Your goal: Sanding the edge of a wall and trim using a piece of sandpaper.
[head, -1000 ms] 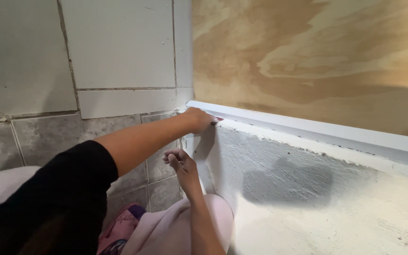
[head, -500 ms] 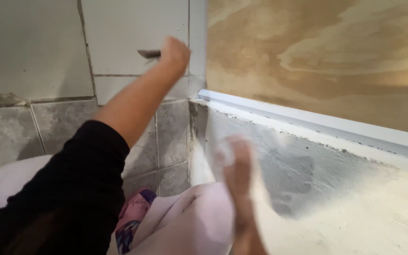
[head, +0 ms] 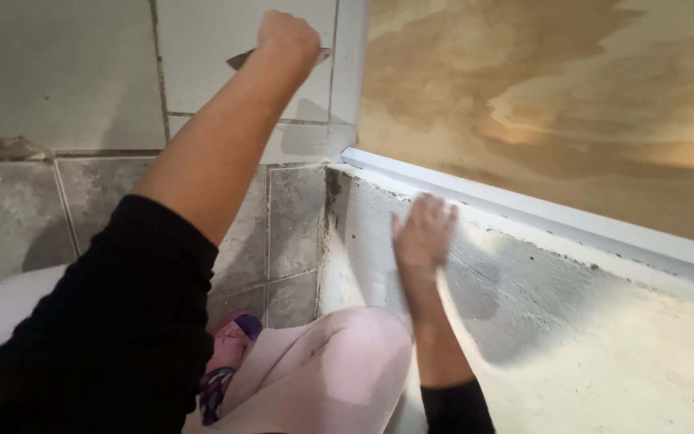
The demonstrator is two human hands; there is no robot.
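Your left hand [head: 287,36] fists a flat blade [head: 242,58] against the white tile [head: 202,48] while your right hand [head: 423,233], fingers spread, rests on the grey rendered wall [head: 540,297]; a slip could gouge the tile

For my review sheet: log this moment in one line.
left hand: raised, gripping flat tool at wall tile | right hand: open on grey rendered wall
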